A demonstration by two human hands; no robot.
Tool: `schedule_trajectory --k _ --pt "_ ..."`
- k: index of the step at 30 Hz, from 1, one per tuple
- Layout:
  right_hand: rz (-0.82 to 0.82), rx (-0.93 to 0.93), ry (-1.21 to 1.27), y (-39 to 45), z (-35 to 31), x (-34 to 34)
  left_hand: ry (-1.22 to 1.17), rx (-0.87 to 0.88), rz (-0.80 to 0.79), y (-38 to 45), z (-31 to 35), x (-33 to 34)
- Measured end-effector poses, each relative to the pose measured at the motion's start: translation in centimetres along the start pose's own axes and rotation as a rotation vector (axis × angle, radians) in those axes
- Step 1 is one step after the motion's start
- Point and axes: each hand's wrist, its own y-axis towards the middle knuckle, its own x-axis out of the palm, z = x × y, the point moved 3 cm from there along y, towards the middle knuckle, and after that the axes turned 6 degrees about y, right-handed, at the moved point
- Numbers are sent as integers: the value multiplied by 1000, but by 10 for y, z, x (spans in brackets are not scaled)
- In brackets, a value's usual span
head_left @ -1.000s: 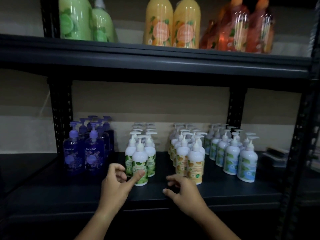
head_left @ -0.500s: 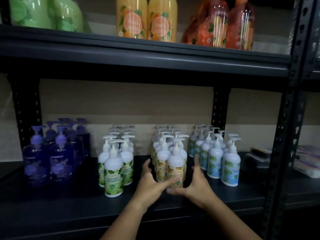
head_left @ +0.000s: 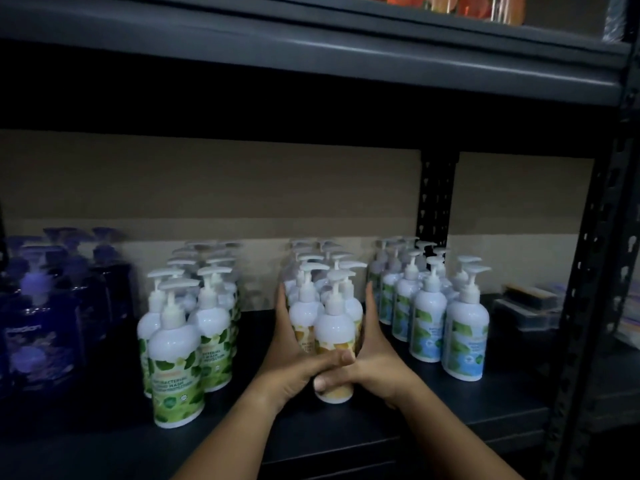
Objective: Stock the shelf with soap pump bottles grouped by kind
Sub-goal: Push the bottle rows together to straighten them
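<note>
Both hands, left hand and right hand, flat-fingered, thumbs crossed, pressing around yellow-label pump bottles on shelf; likely squaring that group, right of green-label bottles.

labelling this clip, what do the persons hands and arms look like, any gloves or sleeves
Both the left hand and right hand are bare: no gloves, rings, watch or bands show. Both forearms are uncovered down to the frame's bottom edge, with no sleeve in view.

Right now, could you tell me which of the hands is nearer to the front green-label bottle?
Left. The left hand flanks the yellow-label group's near side, facing the front green-label bottle; the right hand is beyond that group.
</note>
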Motion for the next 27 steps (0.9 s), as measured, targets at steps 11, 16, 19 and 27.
schedule_trajectory --k 11,16,19,27 --pt "-78 43 29 3 2 -1 18 4 15 4 -3 1" --pt "-70 12 70 -2 -2 1 -28 -1 1 0 1 -2" --pt "-100 4 58 -2 -2 3 -31 9 -23 -1 1 0" --pt "-113 38 22 3 6 -1 -33 26 -10 2 -4 2"
